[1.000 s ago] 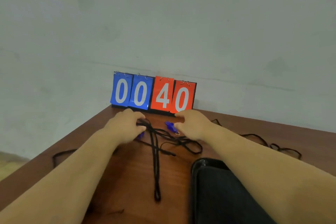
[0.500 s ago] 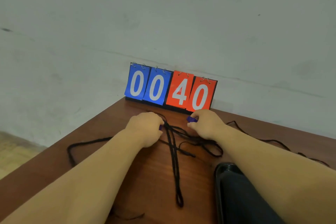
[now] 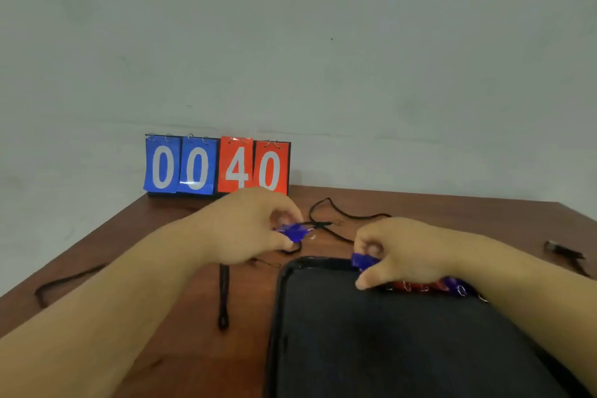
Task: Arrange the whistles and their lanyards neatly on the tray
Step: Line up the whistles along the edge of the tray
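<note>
My left hand [image 3: 248, 229] pinches a blue whistle [image 3: 292, 231] just above the wooden table, its black lanyard [image 3: 329, 213] trailing back and right. Over the far rim of the black tray [image 3: 371, 339], my right hand [image 3: 394, 252] pinches a second blue whistle [image 3: 363, 261]. A row of red and blue whistles [image 3: 429, 286] lies along the tray's far edge, partly hidden behind my right wrist. Another black lanyard [image 3: 223, 294] stretches toward me on the table left of the tray.
A flip scoreboard [image 3: 216, 166] showing 00 and 40 stands at the table's back against the wall. A loose black cord [image 3: 64, 284] lies near the left table edge. A dark small object [image 3: 562, 250] sits at the far right.
Both hands have come off the tangled lanyards near the scoreboard, each carrying a blue whistle. My right hand moved right and nearer, over the tray's far edge. The view shifted right.
</note>
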### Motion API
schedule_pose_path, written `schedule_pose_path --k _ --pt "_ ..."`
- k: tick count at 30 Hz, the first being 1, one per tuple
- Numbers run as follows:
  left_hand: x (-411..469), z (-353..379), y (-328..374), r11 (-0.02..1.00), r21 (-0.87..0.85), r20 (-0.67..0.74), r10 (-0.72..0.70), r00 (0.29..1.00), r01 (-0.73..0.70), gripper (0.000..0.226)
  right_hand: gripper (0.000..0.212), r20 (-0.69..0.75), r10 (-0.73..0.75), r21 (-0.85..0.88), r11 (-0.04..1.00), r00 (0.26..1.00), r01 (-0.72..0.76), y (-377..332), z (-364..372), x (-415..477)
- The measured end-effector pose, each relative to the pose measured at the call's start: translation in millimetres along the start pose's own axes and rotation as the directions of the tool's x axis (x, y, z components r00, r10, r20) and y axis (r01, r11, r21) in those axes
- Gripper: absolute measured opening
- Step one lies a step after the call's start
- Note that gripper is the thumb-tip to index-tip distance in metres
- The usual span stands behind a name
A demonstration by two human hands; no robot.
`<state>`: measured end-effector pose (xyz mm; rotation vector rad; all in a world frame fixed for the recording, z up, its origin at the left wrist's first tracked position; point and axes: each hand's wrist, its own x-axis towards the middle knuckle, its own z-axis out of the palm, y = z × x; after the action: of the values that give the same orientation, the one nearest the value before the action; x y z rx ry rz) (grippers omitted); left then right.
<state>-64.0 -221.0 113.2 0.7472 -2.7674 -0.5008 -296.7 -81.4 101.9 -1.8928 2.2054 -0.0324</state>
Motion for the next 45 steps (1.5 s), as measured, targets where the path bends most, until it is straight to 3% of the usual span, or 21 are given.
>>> schedule_pose_path --k 3,5,13,15,18,21,25,33,36,41,45 --pt "10 42 34 0.992 -0.090 0.253 0.103 0.962 -0.083 0.033 0.037 0.166 0.012 0.014 1.000 0.986 -0.014 24 17 -30" --pt "19 70 48 0.987 -0.139 0.347 0.128 0.929 -0.084 0.033 0.037 0.221 0.037 0.030 0.999 0.974 -0.045 38 25 -41" --pt "48 108 87 0.980 -0.187 0.496 0.156 0.854 -0.070 0.034 0.046 0.249 0.021 0.148 0.987 0.968 -0.060 76 33 -45" --pt "52 104 88 0.975 -0.213 0.464 0.161 0.871 -0.066 0.032 0.048 0.237 0.001 0.168 0.985 0.972 -0.042 82 32 -46" --pt "54 112 86 0.963 -0.260 0.297 0.145 0.944 -0.066 0.024 0.040 0.198 -0.009 0.222 0.974 0.980 -0.035 91 38 -50" --pt "53 126 85 0.980 -0.163 0.144 0.141 0.979 -0.117 0.025 0.028 0.143 0.015 0.220 0.974 0.990 -0.046 97 45 -51" --pt "50 135 81 0.983 -0.071 0.131 0.177 0.975 -0.169 0.039 0.018 0.096 0.027 0.272 0.961 0.995 -0.052 97 46 -50" --pt "44 128 79 0.966 -0.154 -0.062 0.199 0.978 -0.206 0.025 0.012 -0.055 0.023 0.682 0.731 0.998 0.021 84 50 -51" --pt "45 122 74 0.987 -0.089 0.014 0.138 0.990 -0.136 0.022 0.015 -0.099 0.046 0.684 0.729 0.994 0.034 83 56 -49" --pt "50 115 59 0.998 0.051 0.187 0.023 0.982 -0.033 0.022 0.019 -0.143 -0.005 0.430 0.900 0.990 0.067 82 63 -47" --pt "54 114 52 0.994 0.106 0.222 -0.025 0.975 0.002 0.023 0.024 -0.138 -0.103 0.417 0.896 0.985 0.152 80 68 -48"
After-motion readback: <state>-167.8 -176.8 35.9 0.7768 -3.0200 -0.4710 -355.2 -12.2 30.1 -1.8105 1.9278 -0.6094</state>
